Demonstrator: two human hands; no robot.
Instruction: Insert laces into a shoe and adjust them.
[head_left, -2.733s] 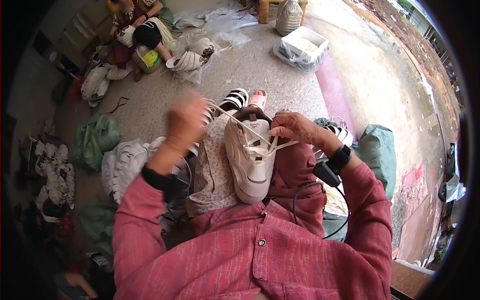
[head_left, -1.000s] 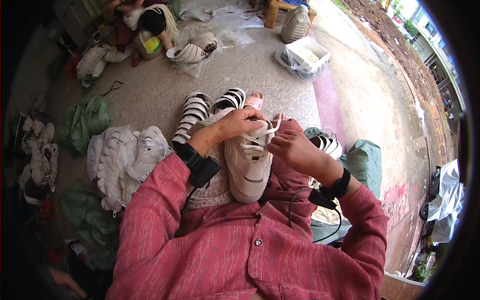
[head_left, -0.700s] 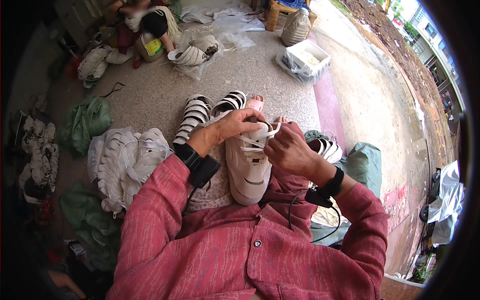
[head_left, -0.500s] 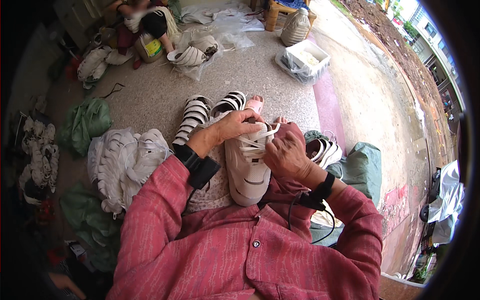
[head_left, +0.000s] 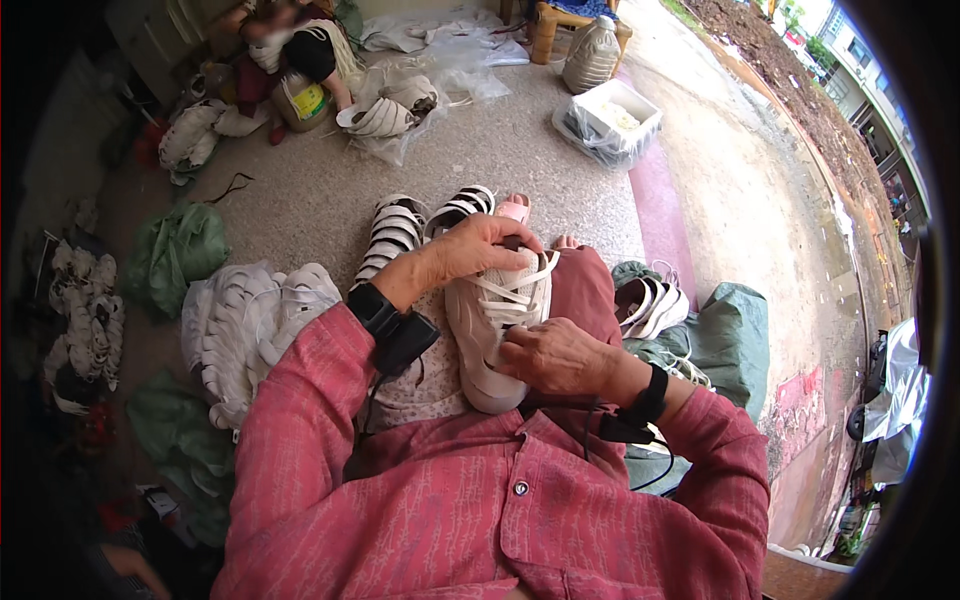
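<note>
A white sneaker (head_left: 495, 385) rests on my lap with its toe toward me and white laces (head_left: 510, 292) crossing over its tongue. My left hand (head_left: 478, 248) grips the shoe's upper end, thumb and fingers closed around the tongue and collar. Lower down, my right hand (head_left: 562, 357) is closed with its fingertips pressed to the bottom of the lacing, near the toe. What those fingertips pinch is hidden. Past my knees stand striped white-and-dark shoe uppers (head_left: 392, 235).
To the left lie a bundle of white uppers (head_left: 235, 335) and a green sack (head_left: 180, 255). At right are more strappy shoes (head_left: 655, 308) beside a green cloth bag (head_left: 728, 340). A white bin (head_left: 612, 118) stands ahead. Another person (head_left: 300, 60) sits at the far left.
My right hand has moved down the shoe, from beside the upper laces to the bottom of the lacing. My left hand stays at the upper end.
</note>
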